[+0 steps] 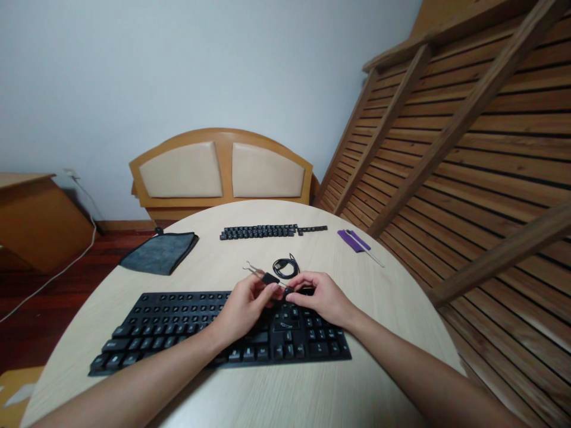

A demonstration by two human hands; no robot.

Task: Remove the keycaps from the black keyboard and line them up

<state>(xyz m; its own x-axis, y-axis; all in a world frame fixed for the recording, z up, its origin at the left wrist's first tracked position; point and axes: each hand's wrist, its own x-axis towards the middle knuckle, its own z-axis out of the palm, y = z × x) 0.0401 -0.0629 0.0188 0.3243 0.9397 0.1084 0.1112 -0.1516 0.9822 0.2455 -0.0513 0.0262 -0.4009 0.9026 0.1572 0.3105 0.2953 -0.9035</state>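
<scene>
A black keyboard [178,318] lies on the round table below my hands. Its upper rows at the left show bare switches, while the lower rows and the number pad carry keycaps. My left hand [245,303] is closed around a wire keycap puller [270,278] with a black middle; one pair of bent wires sticks out to the upper left. My right hand [319,296] pinches a small black keycap [289,291] at the puller's other end, just above the keyboard's upper right part. Fingers partly hide the contact between puller and keycap.
Loose keycaps [259,232] stand in rows at the table's far side. A coiled black cable [286,266] sits just beyond my hands. A dark grey cloth pouch [160,252] lies left; a purple cloth [352,241] with a thin white-handled tool [372,257] lies right.
</scene>
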